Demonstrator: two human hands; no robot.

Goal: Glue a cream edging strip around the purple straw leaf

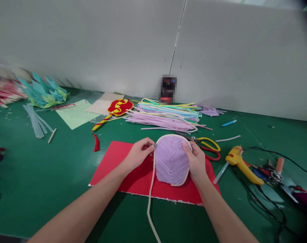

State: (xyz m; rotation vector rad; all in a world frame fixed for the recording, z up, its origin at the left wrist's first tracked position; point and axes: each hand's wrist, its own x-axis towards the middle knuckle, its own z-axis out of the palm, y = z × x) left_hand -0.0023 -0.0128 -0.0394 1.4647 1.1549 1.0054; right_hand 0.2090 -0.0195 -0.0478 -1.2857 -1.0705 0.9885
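Observation:
A rounded lilac panel (pixel 171 162), made of slanting rows that meet in a middle line, is held up over a red sheet (pixel 135 184). Cream pipe cleaner (pixel 150 202) runs around much of its rim, and a long loose end hangs from the left side toward me. My left hand (pixel 142 152) pinches this pipe cleaner at the panel's upper left edge. On the right side, my right hand (pixel 197 160) grips the panel, thumb on its front and fingers behind, mostly hidden. Scissors (pixel 209 145) with yellow and red handles lie just behind my right hand.
Bundled pastel pipe cleaners (pixel 165 116) lie at the back, beside a red and yellow fan-shaped ornament (pixel 120 107). A yellow glue gun (pixel 244 165) with its cord, and keys (pixel 273 175), are on the right. Clear glue sticks (pixel 36 121) and teal folded pieces (pixel 44 91) sit left.

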